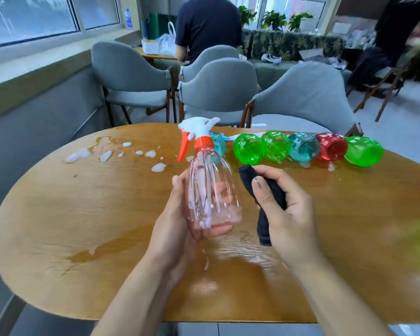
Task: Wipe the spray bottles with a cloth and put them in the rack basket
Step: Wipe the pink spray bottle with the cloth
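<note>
Left hand (180, 209) fingers wrap a clear pink spray bottle (210, 190) above the desk (58, 214); right hand (284, 204), just beside the bottle, clutches a dark cloth (264, 209).

The setting is an office lounge or break area — not a kitchen or workshop. Indicators: a rounded wooden table (58, 214) stands in the foreground, wet and spotted with foam; four grey upholstered chairs (129, 78) with dark wooden legs are grouped beyond it. A long window (32, 18) with a deep sill runs along the left wall. A water bottle (129, 19) stands on that sill. Potted plants (274, 19) line a second window at the rear, above a leaf-patterned sofa (294, 46). Two persons in dark clothing stand at cluttered side tables — one at rear centre (207, 27), one at far right (403, 25).
</note>
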